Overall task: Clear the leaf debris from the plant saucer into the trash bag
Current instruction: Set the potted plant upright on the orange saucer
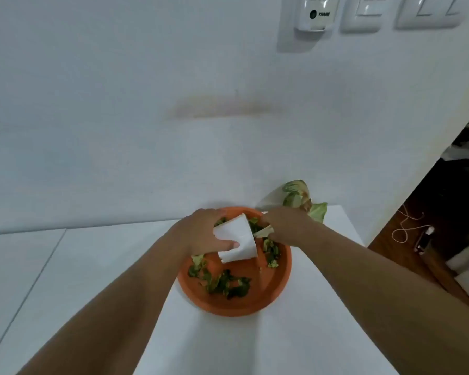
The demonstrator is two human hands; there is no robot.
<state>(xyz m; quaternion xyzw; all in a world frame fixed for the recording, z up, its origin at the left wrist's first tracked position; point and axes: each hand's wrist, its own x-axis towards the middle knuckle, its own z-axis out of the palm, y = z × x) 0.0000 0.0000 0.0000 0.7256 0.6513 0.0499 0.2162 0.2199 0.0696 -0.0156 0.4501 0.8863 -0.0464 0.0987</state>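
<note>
Saucer: round orange plastic plant saucer [278,286] sitting on the white worktop [309,334], roughly bottom-centre of the view, near the worktop's right edge.

Debris: torn green leaf bits [225,285] scattered inside the saucer, biggest clump around 6 o'clock, a strip along 3 o'clock, a few more at 9 and up at 12 under the hands.

Left hand: left hand [203,234] is over the saucer's 11 o'clock side, fingers closed around a white bit of folded paper or card [238,240], thumb lying across its face. Looks like it's being used as a scoop or scraper, just my guess.

Right hand: right hand [287,226] is at about 1 o'clock on the saucer, fingertips pinched on a pale leaf scrap [263,231] right next to the white piece.

Other stuff: a larger pale green curled leaf [303,201] lies on the worktop just beyond the saucer at 1 o'clock, touching or nearly touching the right wrist, can't tell which.

Trash bag: not in view anywhere, so no idea where it is.

Handling: leaf bits look light, limp and a bit damp, so they'll probably stick to the plastic and tear if pinched hard. Easier to sweep them into a heap and lift the heap. The saucer itself looks stiff and light, grab it by the rim at 3 and 9 o'clock and tip it.

Progress: most debris is still in the saucer, so early days I'd say.
</note>
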